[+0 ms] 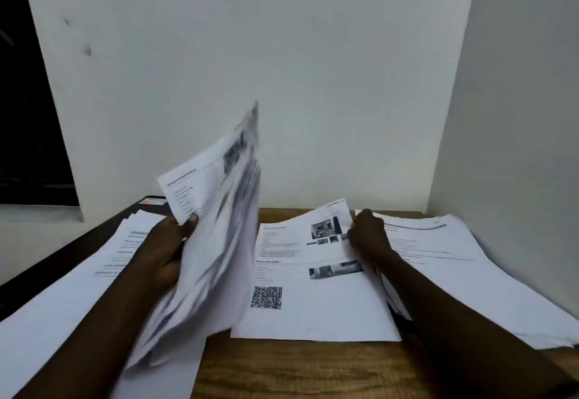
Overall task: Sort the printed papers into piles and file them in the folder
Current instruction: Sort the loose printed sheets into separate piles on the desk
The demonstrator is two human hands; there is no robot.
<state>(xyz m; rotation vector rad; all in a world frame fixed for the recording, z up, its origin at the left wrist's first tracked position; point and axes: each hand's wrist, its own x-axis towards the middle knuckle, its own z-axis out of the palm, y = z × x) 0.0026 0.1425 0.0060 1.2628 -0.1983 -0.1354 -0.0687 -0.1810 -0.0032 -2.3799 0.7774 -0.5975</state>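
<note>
Left hand (169, 248) grips a floppy, blurred sheaf of papers (219, 226), lifted upright. Right hand (369, 235) pinches the edge of a flat printed sheet (313, 314) on the wood-grain table (282, 367).

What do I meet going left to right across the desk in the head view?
In order: left pile of papers → left hand, gripping a raised sheaf of papers → sheet with the QR code → right hand at that sheet's right edge → right pile of papers.
</note>
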